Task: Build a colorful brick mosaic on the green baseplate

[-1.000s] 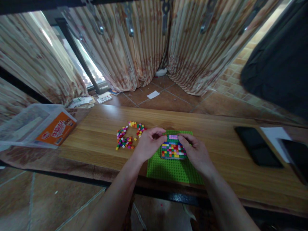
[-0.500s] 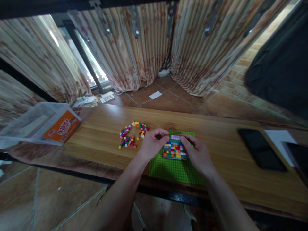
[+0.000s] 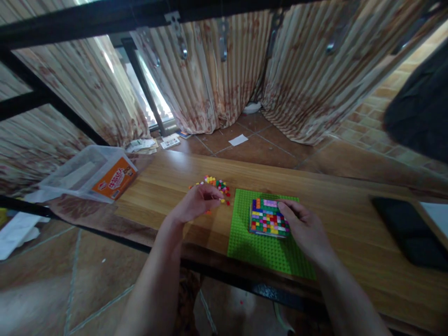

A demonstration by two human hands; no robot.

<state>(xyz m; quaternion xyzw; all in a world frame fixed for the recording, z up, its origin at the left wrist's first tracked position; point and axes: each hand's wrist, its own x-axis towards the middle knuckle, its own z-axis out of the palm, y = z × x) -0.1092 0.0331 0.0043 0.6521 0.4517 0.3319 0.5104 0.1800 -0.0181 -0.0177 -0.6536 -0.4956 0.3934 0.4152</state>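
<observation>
My left hand hovers at the loose toy bricks, covering part of them. Its thumb and forefinger are drawn together in a pinch beside a small yellow brick; whether that brick is gripped or lies behind the tips is unclear. A flat multicoloured block of bricks rests on the green baseplate. My right hand grips this block at its upper right edge, thumb on top, near a pink brick. The right fingers are partly hidden behind the block.
A clear plastic box with an orange label stands at the left end of the wooden table. A black phone-like slab lies to the right, near white paper. A black bar crosses above.
My left hand has left the block and moved left to the loose bricks. My right hand has stayed at the block's right side. The view has turned somewhat left.
</observation>
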